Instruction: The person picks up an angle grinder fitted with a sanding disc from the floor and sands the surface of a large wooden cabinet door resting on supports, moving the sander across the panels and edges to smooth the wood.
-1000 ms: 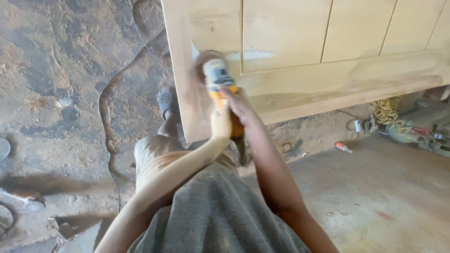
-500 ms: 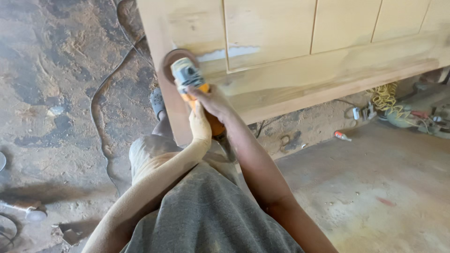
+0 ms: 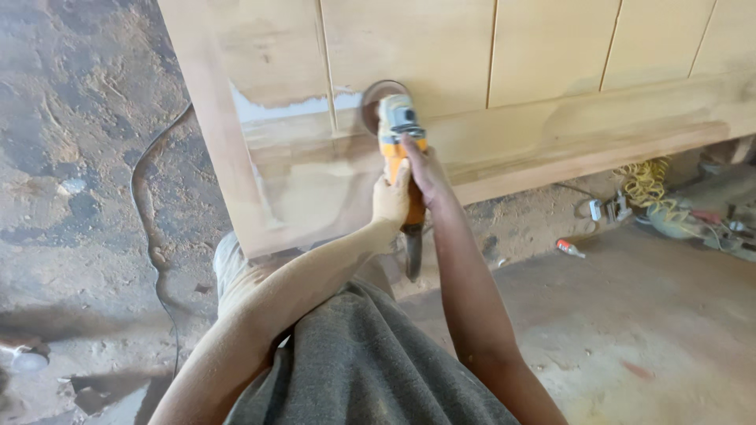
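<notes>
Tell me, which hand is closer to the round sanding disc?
Right. The right hand grips the grinder body just below the sanding disc; the left hand sits lower on the handle.

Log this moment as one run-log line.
left hand: grips grinder body | right hand: grips orange grinder | disc: against wooden door | floor: dusty

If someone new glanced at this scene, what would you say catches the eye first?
The orange angle grinder, at centre, stands out first: its disc is pressed against the big pale wooden door panel that fills the upper frame. The left hand and right hand both grip its body, forearms dusted with sawdust. A coiled yellow cable lies on the dusty floor at right.
</notes>
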